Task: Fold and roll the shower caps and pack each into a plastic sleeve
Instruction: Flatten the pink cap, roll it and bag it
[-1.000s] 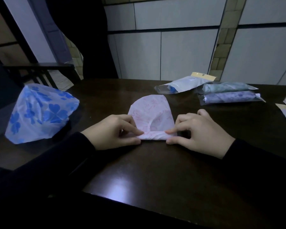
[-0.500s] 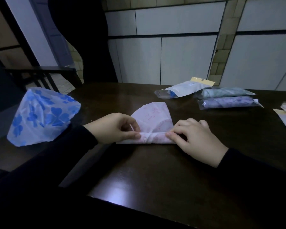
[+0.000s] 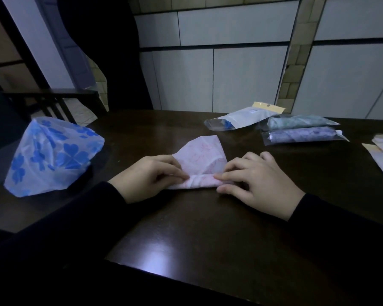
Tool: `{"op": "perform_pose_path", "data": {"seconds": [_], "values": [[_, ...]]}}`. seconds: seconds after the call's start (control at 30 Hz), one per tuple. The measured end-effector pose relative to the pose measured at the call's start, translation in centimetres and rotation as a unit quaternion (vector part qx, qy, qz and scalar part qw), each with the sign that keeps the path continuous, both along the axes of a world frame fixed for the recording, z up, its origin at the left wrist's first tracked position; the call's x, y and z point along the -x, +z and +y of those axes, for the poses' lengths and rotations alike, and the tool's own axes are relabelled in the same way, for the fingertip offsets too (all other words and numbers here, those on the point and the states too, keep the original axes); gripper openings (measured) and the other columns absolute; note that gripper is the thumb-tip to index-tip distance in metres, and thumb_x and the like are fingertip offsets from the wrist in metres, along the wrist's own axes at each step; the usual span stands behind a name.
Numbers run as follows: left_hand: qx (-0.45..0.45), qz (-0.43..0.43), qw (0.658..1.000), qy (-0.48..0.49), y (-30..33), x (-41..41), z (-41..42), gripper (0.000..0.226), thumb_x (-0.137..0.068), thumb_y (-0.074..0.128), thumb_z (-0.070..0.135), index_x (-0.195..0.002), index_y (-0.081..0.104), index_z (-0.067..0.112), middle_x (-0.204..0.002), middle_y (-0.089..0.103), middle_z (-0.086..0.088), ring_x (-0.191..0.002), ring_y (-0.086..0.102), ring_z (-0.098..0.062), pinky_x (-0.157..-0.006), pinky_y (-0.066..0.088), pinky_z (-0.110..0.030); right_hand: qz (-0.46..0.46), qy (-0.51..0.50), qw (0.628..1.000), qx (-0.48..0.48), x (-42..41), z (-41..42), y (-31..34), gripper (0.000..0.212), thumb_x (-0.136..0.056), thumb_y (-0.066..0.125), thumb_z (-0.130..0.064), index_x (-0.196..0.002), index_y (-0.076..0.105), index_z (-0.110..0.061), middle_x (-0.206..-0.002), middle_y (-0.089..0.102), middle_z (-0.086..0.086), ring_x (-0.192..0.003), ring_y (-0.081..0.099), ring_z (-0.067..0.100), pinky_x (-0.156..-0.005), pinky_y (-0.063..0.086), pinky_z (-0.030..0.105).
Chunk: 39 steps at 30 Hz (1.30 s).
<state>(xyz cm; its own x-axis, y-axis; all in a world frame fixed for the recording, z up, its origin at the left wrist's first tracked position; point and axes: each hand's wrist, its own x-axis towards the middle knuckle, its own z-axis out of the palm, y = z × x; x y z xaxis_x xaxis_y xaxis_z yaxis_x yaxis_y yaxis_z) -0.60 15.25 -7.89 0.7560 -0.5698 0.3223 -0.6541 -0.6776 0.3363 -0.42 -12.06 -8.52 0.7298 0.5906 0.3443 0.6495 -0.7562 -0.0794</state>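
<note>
Pink cap (image 3: 200,157), mid-table: your left hand (image 3: 149,176) and right hand (image 3: 258,181) pinch its near edge, now rolled thicker than a second ago. Rolling underway; sleeve packing comes later.

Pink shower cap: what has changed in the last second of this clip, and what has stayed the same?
The pink shower cap has been rolled further from its near edge: the roll under the fingers is thicker and the flat part beyond it shorter. The left hand and right hand still pinch the roll's two ends. The blue shower cap, the packed sleeves and the white sleeve lie as before on the table.
</note>
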Motion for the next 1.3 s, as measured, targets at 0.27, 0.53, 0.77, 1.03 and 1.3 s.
{"op": "perform_pose_path", "data": {"seconds": [0.27, 0.53, 0.77, 1.03, 1.3], "values": [[-0.010, 0.035, 0.999, 0.022, 0.0, 0.1, 0.5, 0.044, -0.077, 0.065, 0.057, -0.105, 0.076, 0.025, -0.099, 0.062, 0.013, -0.093, 0.062, -0.003, -0.074, 0.047, -0.013, 0.053, -0.038, 0.998, 0.000, -0.2, 0.3, 0.2, 0.043, -0.087, 0.043, -0.065, -0.125, 0.055, -0.049, -0.094, 0.051, -0.020, -0.091, 0.042, 0.002, -0.082, 0.026, 0.029], [-0.022, 0.096, 0.995, 0.013, 1.3, 0.4, 0.1, 0.038, -0.080, 0.059, 0.060, -0.092, 0.078, 0.029, -0.089, 0.059, 0.015, -0.087, 0.058, 0.000, -0.074, 0.043, -0.011, 0.067, 0.017, 0.998, 0.005, 0.6, -0.3, 1.2, 0.036, -0.091, 0.039, -0.058, -0.108, 0.067, -0.042, -0.078, 0.049, -0.029, -0.083, 0.048, -0.006, -0.081, 0.028, 0.024], [-0.013, 0.199, 0.977, 0.075, 1.9, 0.5, -0.6, 0.014, -0.080, 0.061, 0.051, -0.073, 0.066, 0.040, -0.062, 0.062, 0.026, -0.063, 0.057, 0.006, -0.059, 0.041, -0.010, 0.146, -0.027, 0.983, -0.111, 0.4, -0.3, 0.0, 0.028, -0.091, 0.048, -0.052, -0.099, 0.071, -0.039, -0.081, 0.064, -0.013, -0.082, 0.054, 0.003, -0.081, 0.034, 0.026], [0.020, 0.146, 0.987, 0.066, 1.0, 0.1, -0.7, 0.010, -0.087, 0.068, 0.035, -0.094, 0.064, 0.029, -0.076, 0.063, 0.005, -0.064, 0.054, -0.002, -0.060, 0.041, -0.011, 0.086, -0.068, 0.989, -0.102, 0.2, -0.2, -0.3, 0.029, -0.087, 0.043, -0.062, -0.103, 0.064, -0.050, -0.096, 0.056, -0.021, -0.092, 0.046, 0.001, -0.088, 0.031, 0.031], [0.006, 0.008, 0.996, 0.094, 0.3, -0.3, -0.9, 0.007, -0.082, 0.075, 0.030, -0.089, 0.073, 0.031, -0.095, 0.055, 0.007, -0.086, 0.056, -0.005, -0.075, 0.046, -0.023, 0.025, -0.096, 0.990, -0.102, -0.2, 0.3, -0.6, 0.025, -0.091, 0.048, -0.054, -0.105, 0.065, -0.042, -0.101, 0.056, -0.019, -0.092, 0.045, 0.003, -0.085, 0.030, 0.031]]}}
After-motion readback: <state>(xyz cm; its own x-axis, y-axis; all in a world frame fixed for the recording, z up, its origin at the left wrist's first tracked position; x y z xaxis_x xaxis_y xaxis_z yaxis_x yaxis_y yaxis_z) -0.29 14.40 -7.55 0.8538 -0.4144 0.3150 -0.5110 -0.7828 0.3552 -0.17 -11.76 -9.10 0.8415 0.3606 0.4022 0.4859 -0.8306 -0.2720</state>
